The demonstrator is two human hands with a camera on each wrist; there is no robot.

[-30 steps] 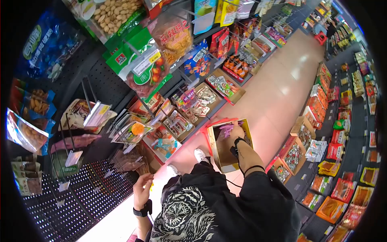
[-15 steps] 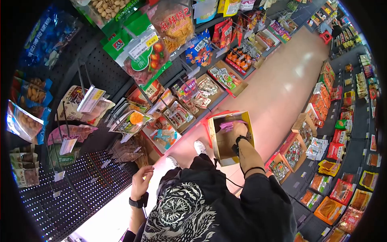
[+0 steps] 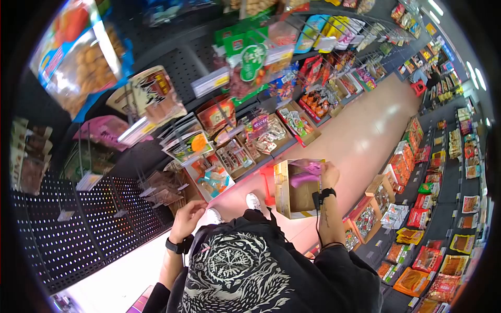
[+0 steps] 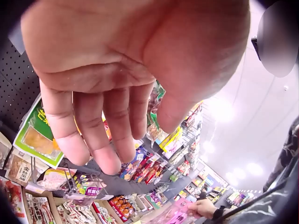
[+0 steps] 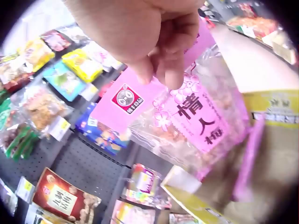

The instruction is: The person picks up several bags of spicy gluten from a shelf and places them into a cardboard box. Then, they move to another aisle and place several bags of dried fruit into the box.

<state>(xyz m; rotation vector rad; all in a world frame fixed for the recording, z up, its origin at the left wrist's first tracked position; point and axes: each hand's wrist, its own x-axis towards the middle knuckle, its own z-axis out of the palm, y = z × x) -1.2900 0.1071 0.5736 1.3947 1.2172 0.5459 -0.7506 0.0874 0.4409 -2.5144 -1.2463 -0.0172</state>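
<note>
My right hand (image 3: 329, 176) pinches the top edge of a pink snack bag (image 5: 205, 122), with a clear window and dark Chinese lettering. In the head view the bag overlaps the upper part of a cardboard box (image 3: 282, 190) on a red support. Another pink packet (image 5: 247, 163), blurred, shows at the box in the right wrist view. My left hand (image 3: 187, 219) hangs in the air by the lower shelf, fingers loosely bent and nothing in them. Its palm and fingers fill the top of the left wrist view.
Hanging snack bags (image 3: 156, 94) and a perforated shelf panel (image 3: 94, 219) line the left side. Open boxes of small packets (image 3: 271, 135) run along the bottom shelf. Across the pink-lit aisle floor (image 3: 360, 135), the right shelf holds rows of packets (image 3: 425, 258). A red stool (image 3: 417, 87) stands far down the aisle.
My right hand has come up from inside the box with the pink bag and shifted right. The view has swung, so the hanging bags sit further right and lower. My left hand stays bent and holds nothing.
</note>
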